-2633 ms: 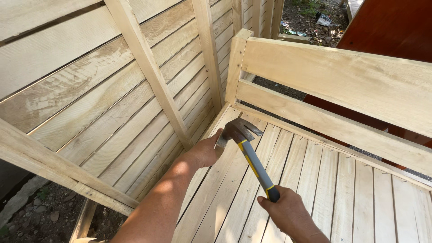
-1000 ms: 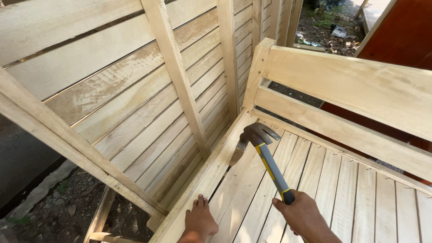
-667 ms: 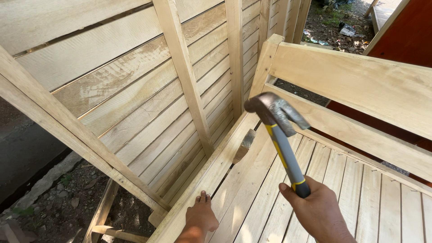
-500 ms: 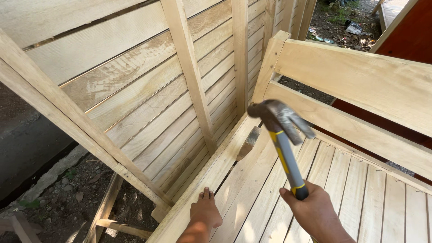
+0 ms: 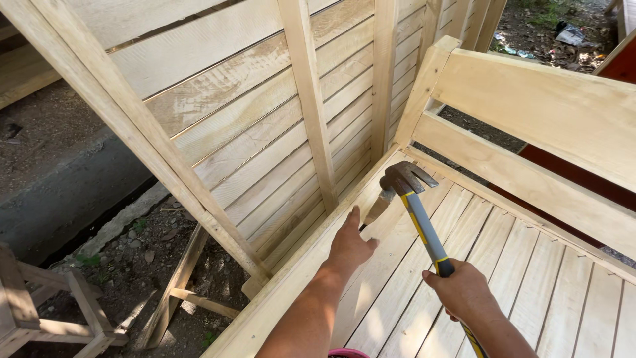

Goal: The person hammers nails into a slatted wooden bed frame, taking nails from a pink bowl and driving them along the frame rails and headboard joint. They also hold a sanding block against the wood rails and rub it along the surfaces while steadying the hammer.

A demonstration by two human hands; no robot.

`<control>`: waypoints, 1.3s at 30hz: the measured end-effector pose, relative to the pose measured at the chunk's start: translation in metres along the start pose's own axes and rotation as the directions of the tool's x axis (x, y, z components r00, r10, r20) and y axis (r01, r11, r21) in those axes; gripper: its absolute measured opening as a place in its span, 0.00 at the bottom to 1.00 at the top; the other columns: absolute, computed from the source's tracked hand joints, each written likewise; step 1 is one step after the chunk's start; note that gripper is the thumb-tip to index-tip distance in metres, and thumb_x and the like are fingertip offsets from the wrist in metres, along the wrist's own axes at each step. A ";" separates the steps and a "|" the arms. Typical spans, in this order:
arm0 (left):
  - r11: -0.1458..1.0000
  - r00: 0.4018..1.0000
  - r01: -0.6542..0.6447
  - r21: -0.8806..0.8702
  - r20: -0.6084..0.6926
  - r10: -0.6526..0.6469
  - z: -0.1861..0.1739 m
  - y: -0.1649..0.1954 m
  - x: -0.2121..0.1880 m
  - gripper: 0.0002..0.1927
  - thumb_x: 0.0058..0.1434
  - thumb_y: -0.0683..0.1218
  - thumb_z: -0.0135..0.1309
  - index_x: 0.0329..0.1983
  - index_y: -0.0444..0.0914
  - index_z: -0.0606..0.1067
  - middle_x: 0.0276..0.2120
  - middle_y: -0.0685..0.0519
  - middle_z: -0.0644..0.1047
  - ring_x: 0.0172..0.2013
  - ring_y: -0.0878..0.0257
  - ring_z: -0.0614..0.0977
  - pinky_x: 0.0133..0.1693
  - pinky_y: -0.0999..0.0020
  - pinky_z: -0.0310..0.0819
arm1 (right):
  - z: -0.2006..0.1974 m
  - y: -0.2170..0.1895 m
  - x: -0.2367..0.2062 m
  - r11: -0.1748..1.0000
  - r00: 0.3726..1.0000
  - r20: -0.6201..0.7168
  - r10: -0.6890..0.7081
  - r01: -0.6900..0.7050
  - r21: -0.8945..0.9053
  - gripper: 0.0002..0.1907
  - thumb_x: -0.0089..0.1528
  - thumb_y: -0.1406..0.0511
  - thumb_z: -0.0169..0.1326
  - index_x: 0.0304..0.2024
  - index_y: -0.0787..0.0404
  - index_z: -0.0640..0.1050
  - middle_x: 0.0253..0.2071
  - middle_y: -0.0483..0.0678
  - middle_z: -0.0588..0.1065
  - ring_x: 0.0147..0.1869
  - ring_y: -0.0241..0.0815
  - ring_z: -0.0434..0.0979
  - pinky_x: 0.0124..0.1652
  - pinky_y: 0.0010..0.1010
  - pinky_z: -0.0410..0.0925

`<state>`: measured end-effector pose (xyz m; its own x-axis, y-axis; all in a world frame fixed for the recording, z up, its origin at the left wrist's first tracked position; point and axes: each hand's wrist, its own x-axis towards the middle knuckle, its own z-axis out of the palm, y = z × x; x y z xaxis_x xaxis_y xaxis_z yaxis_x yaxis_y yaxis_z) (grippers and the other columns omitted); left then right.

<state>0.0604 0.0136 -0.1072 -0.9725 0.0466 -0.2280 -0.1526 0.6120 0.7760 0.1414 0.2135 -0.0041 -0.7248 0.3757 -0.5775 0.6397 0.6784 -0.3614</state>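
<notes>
Your right hand (image 5: 464, 292) has brought the claw hammer (image 5: 405, 180) down to the rail (image 5: 371, 193), fist closed around it; your left hand (image 5: 348, 248), fingers loose, has moved up beside the head.

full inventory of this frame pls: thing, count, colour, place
hammer: 1, dark steel claw head, grey and yellow handle, head at the corner where side rail meets slats
slatted wooden platform: 1, pale raw wood, lower right
side rail: 1, pale wood, diagonal along the platform's left edge
slatted wall panel: 1, pale wood with upright battens, left and centre
back rails: 2 broad boards, pale wood, upper right
small wooden frame: 1, weathered wood, bottom left on the dirt
red-brown panel: 1, behind the back rails, right edge
left hand: 1, flat on the side rail, fingers toward the hammer head
right hand: 1, gripping the hammer handle
</notes>
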 end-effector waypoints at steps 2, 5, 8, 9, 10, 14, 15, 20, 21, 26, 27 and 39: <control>0.966 0.967 -0.186 -0.177 -0.207 0.148 0.005 0.039 0.008 0.55 0.52 0.50 0.66 0.77 0.41 0.47 0.64 0.42 0.70 0.64 0.49 0.71 0.65 0.59 0.64 | 0.000 0.000 -0.001 1.000 1.000 0.024 0.003 -0.003 0.009 0.19 0.63 0.53 0.62 0.39 0.64 0.80 0.19 0.51 0.71 0.21 0.43 0.75 0.25 0.37 0.73; 0.972 0.958 -0.115 -0.206 -0.280 0.055 0.005 0.080 0.021 0.34 0.58 0.51 0.61 0.66 0.39 0.65 0.50 0.40 0.81 0.53 0.45 0.81 0.57 0.55 0.74 | -0.003 0.000 -0.001 1.000 1.000 0.007 -0.016 0.016 0.003 0.18 0.63 0.53 0.61 0.39 0.63 0.80 0.18 0.50 0.73 0.20 0.41 0.76 0.24 0.35 0.74; 0.989 0.951 -0.068 -0.134 -0.309 0.024 0.003 0.098 0.027 0.21 0.61 0.51 0.61 0.53 0.36 0.75 0.42 0.38 0.82 0.47 0.43 0.84 0.51 0.53 0.78 | -0.009 -0.004 0.002 1.000 1.000 -0.008 -0.007 0.007 0.015 0.18 0.63 0.54 0.61 0.40 0.63 0.80 0.18 0.50 0.73 0.20 0.41 0.76 0.24 0.35 0.74; 0.991 0.946 -0.075 -0.107 -0.321 0.037 0.002 0.102 0.030 0.19 0.61 0.51 0.62 0.48 0.35 0.76 0.40 0.38 0.82 0.45 0.42 0.84 0.49 0.52 0.79 | -0.011 -0.007 0.004 1.000 1.000 -0.008 -0.003 0.003 0.027 0.18 0.63 0.54 0.61 0.41 0.63 0.80 0.18 0.49 0.73 0.20 0.40 0.76 0.24 0.35 0.74; 0.994 0.953 -0.074 -0.077 -0.301 0.048 0.000 0.104 0.034 0.19 0.60 0.51 0.63 0.48 0.35 0.76 0.41 0.38 0.82 0.46 0.42 0.83 0.50 0.53 0.79 | -0.012 -0.009 0.004 0.999 1.000 -0.005 0.003 -0.003 0.036 0.18 0.63 0.54 0.61 0.41 0.62 0.79 0.18 0.49 0.73 0.19 0.40 0.76 0.24 0.35 0.74; 0.998 0.980 -0.050 -0.031 -0.197 0.043 -0.014 0.114 0.051 0.22 0.55 0.50 0.66 0.49 0.35 0.78 0.44 0.39 0.82 0.48 0.45 0.83 0.51 0.55 0.78 | -0.013 -0.009 0.008 0.990 1.000 0.009 -0.023 0.022 0.138 0.18 0.63 0.55 0.61 0.37 0.64 0.77 0.16 0.49 0.70 0.17 0.41 0.72 0.23 0.36 0.71; 0.999 0.986 -0.035 -0.035 -0.162 0.029 -0.018 0.114 0.054 0.23 0.53 0.49 0.67 0.50 0.35 0.79 0.44 0.39 0.82 0.49 0.47 0.83 0.52 0.56 0.78 | -0.009 -0.005 0.008 0.983 0.999 0.018 -0.034 0.030 0.181 0.18 0.63 0.55 0.61 0.35 0.65 0.77 0.15 0.48 0.69 0.16 0.40 0.70 0.22 0.36 0.70; 0.952 0.950 -0.305 -0.029 -0.083 0.302 -0.038 0.100 0.052 0.30 0.57 0.44 0.61 0.65 0.46 0.72 0.51 0.43 0.80 0.51 0.51 0.83 0.54 0.60 0.76 | 0.020 0.051 0.028 0.947 0.998 0.033 0.045 -0.053 0.316 0.21 0.63 0.53 0.63 0.32 0.65 0.75 0.14 0.47 0.65 0.15 0.41 0.65 0.21 0.35 0.65; 0.937 0.936 -0.349 -0.022 -0.058 0.348 -0.041 0.097 0.049 0.29 0.59 0.43 0.58 0.66 0.51 0.72 0.52 0.45 0.80 0.51 0.51 0.83 0.55 0.61 0.76 | 0.030 0.066 0.037 0.934 0.996 0.038 0.076 -0.084 0.346 0.21 0.63 0.53 0.63 0.32 0.66 0.76 0.14 0.48 0.64 0.16 0.42 0.64 0.22 0.36 0.64; 0.764 0.879 -0.468 0.445 0.141 0.456 -0.061 0.103 0.048 0.23 0.65 0.46 0.50 0.63 0.58 0.73 0.71 0.58 0.63 0.69 0.53 0.63 0.67 0.50 0.58 | 0.074 0.128 0.085 0.976 0.999 -0.015 0.034 -0.030 0.216 0.20 0.58 0.52 0.67 0.37 0.61 0.83 0.17 0.49 0.70 0.23 0.40 0.72 0.33 0.32 0.69; 0.706 0.881 -0.465 0.534 0.203 0.427 -0.067 0.108 0.048 0.23 0.66 0.49 0.49 0.64 0.61 0.71 0.73 0.59 0.58 0.73 0.53 0.56 0.69 0.46 0.52 | 0.083 0.130 0.091 0.988 1.000 -0.024 0.001 0.002 0.157 0.20 0.57 0.51 0.68 0.38 0.60 0.85 0.18 0.49 0.71 0.25 0.39 0.74 0.35 0.31 0.70; 0.481 0.912 -0.409 0.776 0.331 0.240 -0.107 0.164 0.026 0.21 0.71 0.50 0.42 0.62 0.68 0.73 0.79 0.52 0.45 0.77 0.46 0.36 0.68 0.26 0.17 | 0.150 0.050 0.088 0.983 0.993 -0.041 -0.110 0.115 0.143 0.19 0.57 0.53 0.65 0.45 0.55 0.83 0.21 0.51 0.73 0.30 0.41 0.77 0.40 0.35 0.72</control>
<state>-0.0082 0.0303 0.0770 -0.8657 0.4513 -0.2164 0.4603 0.8877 0.0100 0.1481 0.1860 -0.1832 -0.8008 0.3238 -0.5038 0.5818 0.6201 -0.5262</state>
